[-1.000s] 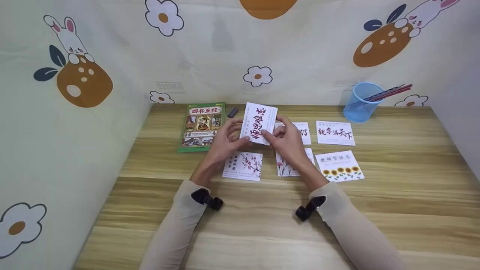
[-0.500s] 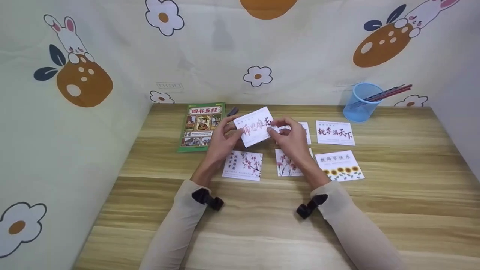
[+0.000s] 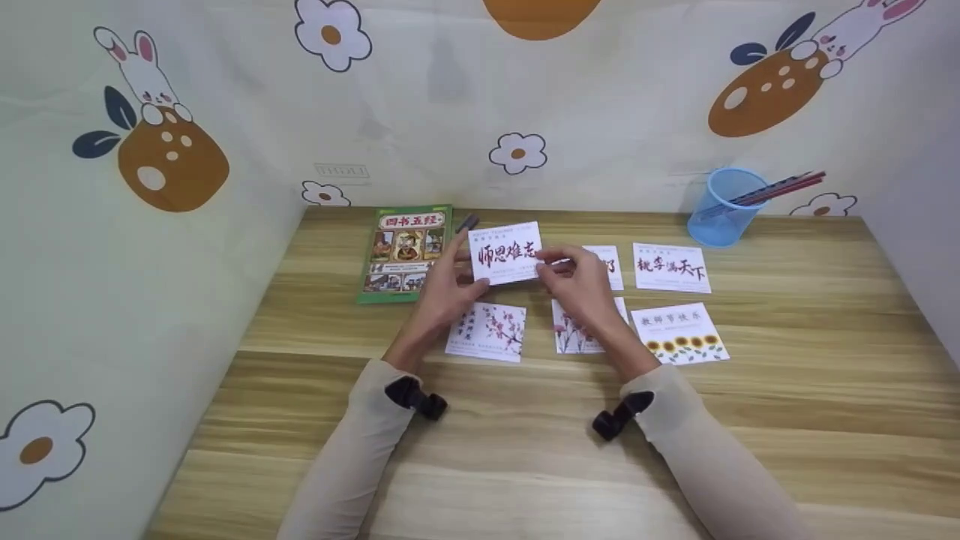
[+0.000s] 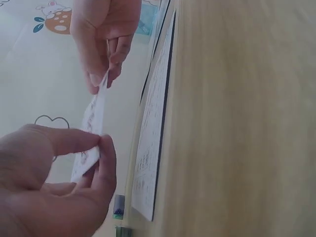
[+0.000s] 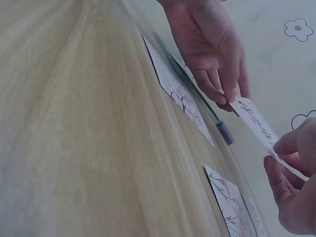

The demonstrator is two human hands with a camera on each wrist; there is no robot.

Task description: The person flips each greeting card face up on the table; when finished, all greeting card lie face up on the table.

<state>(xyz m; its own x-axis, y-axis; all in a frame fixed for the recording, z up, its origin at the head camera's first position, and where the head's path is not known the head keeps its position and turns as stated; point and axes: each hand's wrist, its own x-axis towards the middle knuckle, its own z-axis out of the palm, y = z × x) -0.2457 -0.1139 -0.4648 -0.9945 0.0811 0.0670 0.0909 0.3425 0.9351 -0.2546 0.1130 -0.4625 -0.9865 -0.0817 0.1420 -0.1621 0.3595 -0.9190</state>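
Note:
Both hands hold one white card (image 3: 504, 253) with dark red brush lettering, raised above the wooden table. My left hand (image 3: 444, 289) pinches its left side, thumb at the lower corner. At its right edge, my right hand (image 3: 586, 289) pinches the card between thumb and fingers. Just below the hands lie a pink-blossom card (image 3: 496, 334) and a pink-flower card (image 3: 570, 334), the latter partly hidden by the right forearm. Behind the right hand, another lettered card (image 3: 609, 262) is mostly covered. In the left wrist view, the held card (image 4: 94, 116) appears nearly edge-on.
To the right lie a red-lettered card (image 3: 671, 268) and a sunflower card (image 3: 679, 334). A green illustrated book (image 3: 405, 251) is at the back left, beside a small dark grey block (image 3: 466, 223). At the back right stands a blue mesh cup (image 3: 724, 214) holding pencils.
The held card has turned from upright to roughly level, its lettering now running left to right. Both hands have shifted their grip on it. The cards on the table have stayed put.

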